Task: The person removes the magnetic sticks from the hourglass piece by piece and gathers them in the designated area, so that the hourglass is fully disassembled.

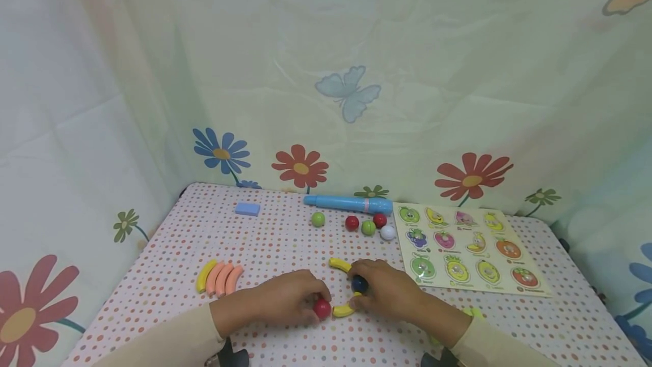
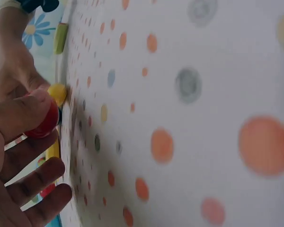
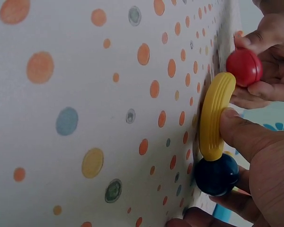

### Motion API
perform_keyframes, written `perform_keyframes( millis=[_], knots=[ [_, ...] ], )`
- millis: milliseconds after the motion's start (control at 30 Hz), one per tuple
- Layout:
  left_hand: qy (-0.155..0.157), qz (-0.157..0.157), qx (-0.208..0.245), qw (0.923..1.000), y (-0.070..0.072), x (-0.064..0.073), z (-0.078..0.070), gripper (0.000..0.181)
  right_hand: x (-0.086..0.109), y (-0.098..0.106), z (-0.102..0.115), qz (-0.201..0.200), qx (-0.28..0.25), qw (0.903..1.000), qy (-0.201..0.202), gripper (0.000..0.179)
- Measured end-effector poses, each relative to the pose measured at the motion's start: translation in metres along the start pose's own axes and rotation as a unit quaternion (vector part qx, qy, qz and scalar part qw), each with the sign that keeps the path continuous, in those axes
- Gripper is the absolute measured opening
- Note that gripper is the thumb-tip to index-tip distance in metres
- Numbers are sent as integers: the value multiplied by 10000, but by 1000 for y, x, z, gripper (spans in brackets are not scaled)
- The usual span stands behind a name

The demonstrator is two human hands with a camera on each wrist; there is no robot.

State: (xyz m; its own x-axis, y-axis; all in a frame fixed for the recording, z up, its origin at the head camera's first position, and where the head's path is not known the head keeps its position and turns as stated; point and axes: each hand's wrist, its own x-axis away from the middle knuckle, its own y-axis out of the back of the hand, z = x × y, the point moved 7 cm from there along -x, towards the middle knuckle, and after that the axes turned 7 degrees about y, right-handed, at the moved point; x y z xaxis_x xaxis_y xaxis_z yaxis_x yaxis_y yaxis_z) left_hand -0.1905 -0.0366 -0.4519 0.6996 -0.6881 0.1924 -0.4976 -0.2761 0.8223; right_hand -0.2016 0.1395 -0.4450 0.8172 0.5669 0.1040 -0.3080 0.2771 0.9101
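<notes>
My left hand [image 1: 289, 298] pinches a glossy red ball [image 1: 322, 308] between thumb and fingers, low over the table. Right beside that ball is the end of a yellow curved rod [image 3: 215, 118], ridged like a toy banana. The rod's other end meets a dark blue ball [image 3: 217, 175]. With its thumb on this rod and its fingers curled about the blue ball, my right hand [image 1: 389, 290] holds the joined pieces. A second yellow curved rod [image 1: 339, 264] reaches out from the far side of the blue ball, partly hidden by the right fingers.
Left of the hands lie several pink curved rods [image 1: 222, 278] and a yellow one [image 1: 206, 276]. Farther back are green balls [image 1: 318, 219], red balls [image 1: 352, 223], a white ball [image 1: 387, 233], a blue tube [image 1: 348, 204] and a blue block [image 1: 247, 209]. A fruit picture board [image 1: 535, 291] lies right.
</notes>
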Motion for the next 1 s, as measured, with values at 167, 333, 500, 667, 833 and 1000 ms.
perform_keyframes(
  millis=[167,333,500,667,833,1000],
  knots=[
    [576,-450,336,9968,17,-4,18,39,0,0,0,17,-17,10000,-47,51],
    [1081,-1076,573,9866,41,-13,39,42,0,0,-3,29,17,9999,-159,56],
    [1342,-1633,782,9743,63,-23,60,37,0,-2,-5,48,33,9998,-209,62],
    [1624,-1935,987,9625,76,-35,85,38,-1,-4,-6,62,56,9997,-213,63],
    [1678,-2006,994,9601,84,-50,101,39,-1,-5,-7,63,8,9997,-254,63],
    [1817,-2057,975,9566,89,-62,110,38,-1,-5,-8,84,-57,9996,-281,64]
  ],
)
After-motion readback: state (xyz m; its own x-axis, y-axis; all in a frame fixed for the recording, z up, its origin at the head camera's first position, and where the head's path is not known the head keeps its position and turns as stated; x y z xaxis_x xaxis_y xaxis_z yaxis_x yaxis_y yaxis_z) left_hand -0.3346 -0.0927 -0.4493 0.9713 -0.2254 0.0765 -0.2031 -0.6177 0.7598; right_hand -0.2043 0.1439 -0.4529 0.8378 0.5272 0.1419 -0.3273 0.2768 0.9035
